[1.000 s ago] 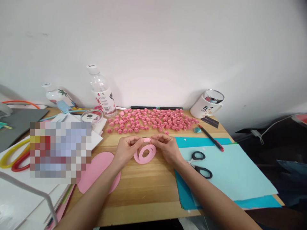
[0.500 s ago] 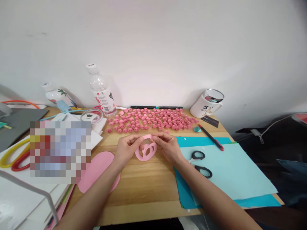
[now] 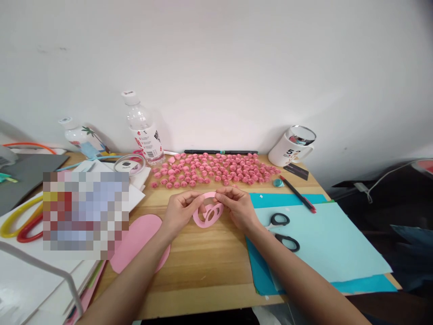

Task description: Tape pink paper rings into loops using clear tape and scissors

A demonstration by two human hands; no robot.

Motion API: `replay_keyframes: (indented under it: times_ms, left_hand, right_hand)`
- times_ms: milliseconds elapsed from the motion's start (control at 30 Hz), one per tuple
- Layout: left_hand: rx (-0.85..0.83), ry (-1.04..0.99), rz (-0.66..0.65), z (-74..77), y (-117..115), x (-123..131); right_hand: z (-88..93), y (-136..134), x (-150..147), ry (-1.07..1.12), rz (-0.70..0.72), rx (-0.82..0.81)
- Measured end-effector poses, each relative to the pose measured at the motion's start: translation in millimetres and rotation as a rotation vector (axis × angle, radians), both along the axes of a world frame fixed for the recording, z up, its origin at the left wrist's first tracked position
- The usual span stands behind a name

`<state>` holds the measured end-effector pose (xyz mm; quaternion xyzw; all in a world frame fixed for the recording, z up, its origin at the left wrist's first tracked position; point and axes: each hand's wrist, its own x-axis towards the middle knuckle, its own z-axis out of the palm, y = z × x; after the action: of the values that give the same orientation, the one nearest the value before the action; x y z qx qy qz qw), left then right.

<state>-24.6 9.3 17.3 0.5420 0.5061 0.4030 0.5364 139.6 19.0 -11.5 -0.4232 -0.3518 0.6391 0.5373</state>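
Between my two hands hangs a pink paper spiral (image 3: 203, 221), its coils loose and slightly spread above the wooden table. The fingers of my left hand (image 3: 181, 208) are closed on its left upper edge. At the upper right, my right hand (image 3: 238, 205) pinches the same strip between thumb and fingers. Just beyond the hands lie many small rolled pink paper roses (image 3: 203, 171). A round pink paper piece (image 3: 137, 241) lies partly under my left forearm. Black-handled scissors (image 3: 282, 220) rest beside my right forearm, their blades mostly hidden.
Blue paper sheets (image 3: 321, 243) cover the right side of the table (image 3: 203, 280). A red-and-black pen (image 3: 297, 194), a dark card (image 3: 296, 171) and a white mug (image 3: 291, 146) sit behind. A plastic bottle (image 3: 145, 131) stands back left, near yellow-and-red handles (image 3: 20, 221) and papers.
The pink spiral has shifted slightly right and turned a little, with its coils at a different angle. Both hands keep their pinch and have barely moved.
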Motion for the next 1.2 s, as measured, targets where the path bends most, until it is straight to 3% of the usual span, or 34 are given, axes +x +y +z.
replay_keyframes:
  times_ms: [1200]
  left_hand:
    - [-0.015, -0.051, 0.002, -0.1, -0.4, 0.7]
  right_hand:
    - [1.4, 0.5, 0.0, -0.019, -0.015, 0.015]
